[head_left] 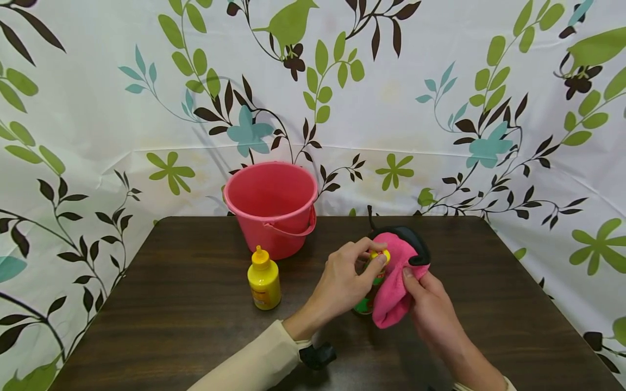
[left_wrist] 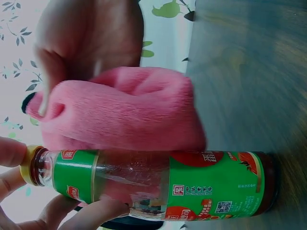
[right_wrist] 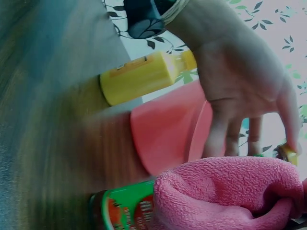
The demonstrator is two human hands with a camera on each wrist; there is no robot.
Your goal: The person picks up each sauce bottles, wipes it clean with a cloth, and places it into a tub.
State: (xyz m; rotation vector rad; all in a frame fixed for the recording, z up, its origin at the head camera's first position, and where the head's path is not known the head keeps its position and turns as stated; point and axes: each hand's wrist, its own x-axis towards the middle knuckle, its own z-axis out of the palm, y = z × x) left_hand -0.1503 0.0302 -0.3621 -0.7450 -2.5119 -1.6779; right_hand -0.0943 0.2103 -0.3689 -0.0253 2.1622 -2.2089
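Observation:
A glass bottle (left_wrist: 216, 187) with green labels and a yellow cap stands on the table, partly hidden in the head view. My left hand (head_left: 342, 274) pinches it at the cap, thumb and fingertips around the top. Beside it, my right hand (head_left: 432, 304) grips a pink fleecy cloth (head_left: 393, 304), thumb on the near face. In the left wrist view, the cloth lies along the bottle's side; I cannot tell whether it presses there. A black curved piece with a thin loop (head_left: 406, 239) shows at the cloth's upper edge.
A yellow squeeze bottle (head_left: 264, 282) with a pointed cap stands left of my left forearm. Behind it is a pink bucket (head_left: 269, 233), its handle hanging down at the front right. The dark wooden table (head_left: 186, 304) ends at a leaf-patterned curtain (head_left: 420, 163).

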